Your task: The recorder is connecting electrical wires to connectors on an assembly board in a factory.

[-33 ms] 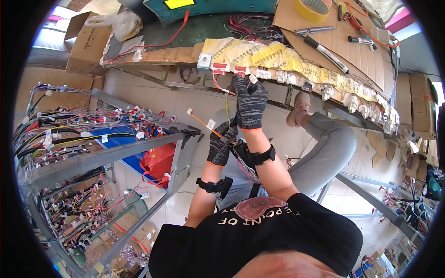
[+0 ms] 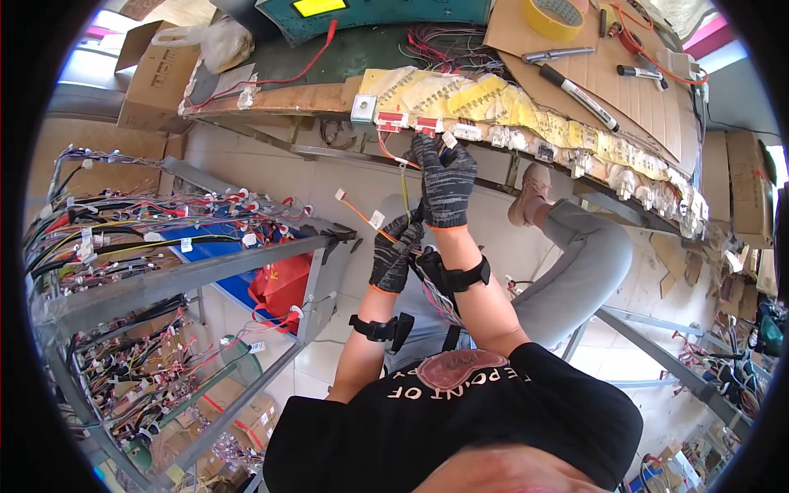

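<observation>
Both my hands wear dark grey knitted gloves with orange cuffs. My right hand [image 2: 449,185] is closed at the bench edge, its fingertips just below a red socket [image 2: 426,126]; a white connector [image 2: 448,140] with dark wires sticks out beside them. What the fingertips pinch is partly hidden. Lower and to the left, my left hand [image 2: 389,256] is closed around a wire harness [image 2: 438,297], whose bundled wires hang toward my lap. From that hand an orange wire with a white tag [image 2: 376,219] runs up to a small loose connector [image 2: 340,195].
Sockets line the bench edge under yellow labels [image 2: 481,99]. On the bench are a teal device [image 2: 370,18], cardboard, a black marker [image 2: 579,97] and a yellow tape roll [image 2: 552,20]. A metal rack [image 2: 189,275] hung with wires stands at left; my leg [image 2: 579,263] extends right.
The loose connector and its tag by my left hand have shifted slightly to the right. My right hand stays at the red socket.
</observation>
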Demonstrator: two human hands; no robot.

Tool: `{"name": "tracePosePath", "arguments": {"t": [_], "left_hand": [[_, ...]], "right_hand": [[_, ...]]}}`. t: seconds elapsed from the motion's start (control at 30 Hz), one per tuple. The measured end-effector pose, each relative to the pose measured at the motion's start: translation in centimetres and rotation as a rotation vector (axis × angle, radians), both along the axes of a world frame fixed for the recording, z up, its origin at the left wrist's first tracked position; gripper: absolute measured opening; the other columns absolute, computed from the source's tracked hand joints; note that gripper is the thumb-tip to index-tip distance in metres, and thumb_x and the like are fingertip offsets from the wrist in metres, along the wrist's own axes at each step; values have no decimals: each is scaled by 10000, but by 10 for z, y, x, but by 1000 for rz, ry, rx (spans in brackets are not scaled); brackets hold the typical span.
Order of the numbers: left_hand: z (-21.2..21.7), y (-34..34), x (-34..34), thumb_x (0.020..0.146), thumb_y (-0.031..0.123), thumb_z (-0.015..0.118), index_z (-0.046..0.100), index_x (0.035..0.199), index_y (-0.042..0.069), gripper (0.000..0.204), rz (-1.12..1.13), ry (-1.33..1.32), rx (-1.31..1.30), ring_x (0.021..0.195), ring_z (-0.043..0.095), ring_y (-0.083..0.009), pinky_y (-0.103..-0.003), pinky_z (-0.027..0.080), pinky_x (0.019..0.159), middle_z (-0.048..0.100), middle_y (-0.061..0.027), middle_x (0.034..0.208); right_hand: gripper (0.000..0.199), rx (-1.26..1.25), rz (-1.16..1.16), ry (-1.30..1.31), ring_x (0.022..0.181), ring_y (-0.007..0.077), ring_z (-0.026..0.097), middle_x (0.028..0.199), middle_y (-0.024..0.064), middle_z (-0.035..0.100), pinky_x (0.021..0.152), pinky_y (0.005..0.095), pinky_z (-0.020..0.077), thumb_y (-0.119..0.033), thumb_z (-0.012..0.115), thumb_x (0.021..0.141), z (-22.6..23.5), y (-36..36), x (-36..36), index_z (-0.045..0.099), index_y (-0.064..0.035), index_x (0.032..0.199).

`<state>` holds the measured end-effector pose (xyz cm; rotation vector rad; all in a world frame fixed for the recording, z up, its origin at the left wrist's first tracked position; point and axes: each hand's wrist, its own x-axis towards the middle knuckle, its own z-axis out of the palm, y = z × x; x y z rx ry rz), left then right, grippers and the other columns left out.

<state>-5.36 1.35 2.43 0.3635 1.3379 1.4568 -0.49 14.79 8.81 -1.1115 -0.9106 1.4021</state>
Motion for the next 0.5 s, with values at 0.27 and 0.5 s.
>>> {"name": "tracePosePath", "arguments": {"t": [0.27,0.5], "left_hand": [[-26,-1,-7,835,51,549,578,1071,-17,247,12,73,30,673,509,-55,-188,405,579,586,1,814],[-6,1,-6,832,36,541,590,1044,-16,224,-10,61,20,650,510,-57,-188,396,554,587,9,790]], "right_hand": [[183,163,41,-156,692,121,533,793,92,624,668,266,435,-104,518,866,6,-16,30,591,38,956],[187,431,-94,-515,725,252,574,839,171,618,693,326,441,-75,469,872,-11,-13,46,589,52,938]]}}
